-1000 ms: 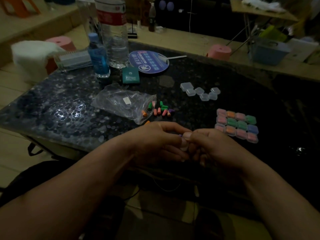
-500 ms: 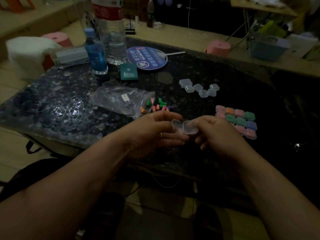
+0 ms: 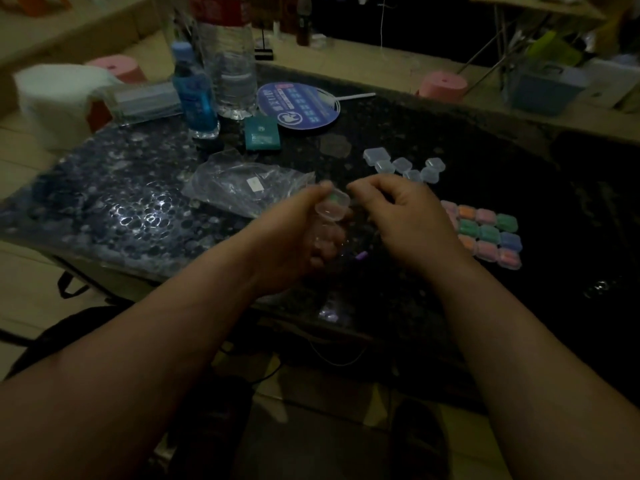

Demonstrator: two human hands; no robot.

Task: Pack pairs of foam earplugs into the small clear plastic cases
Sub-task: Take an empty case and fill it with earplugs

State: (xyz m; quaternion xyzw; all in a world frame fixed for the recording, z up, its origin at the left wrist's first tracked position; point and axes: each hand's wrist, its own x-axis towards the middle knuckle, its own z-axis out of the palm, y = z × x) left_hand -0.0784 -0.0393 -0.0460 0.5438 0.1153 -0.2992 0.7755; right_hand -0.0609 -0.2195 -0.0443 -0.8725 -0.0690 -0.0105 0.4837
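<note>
About a dozen filled cases [image 3: 485,233] sit in a block at the right of the table [image 3: 121,220] and some six empty cases [image 3: 405,166] wait beyond the hands, so the job looks well past halfway. The left hand [image 3: 298,237] grips an open case [image 3: 332,207] above the table, while the right hand [image 3: 412,220] hovers just beside it, fingers curled, and I cannot tell if it pinches anything. Half a second ago both hands held this case nearer the table edge; now a purple earplug [image 3: 361,255] shows below them
</note>
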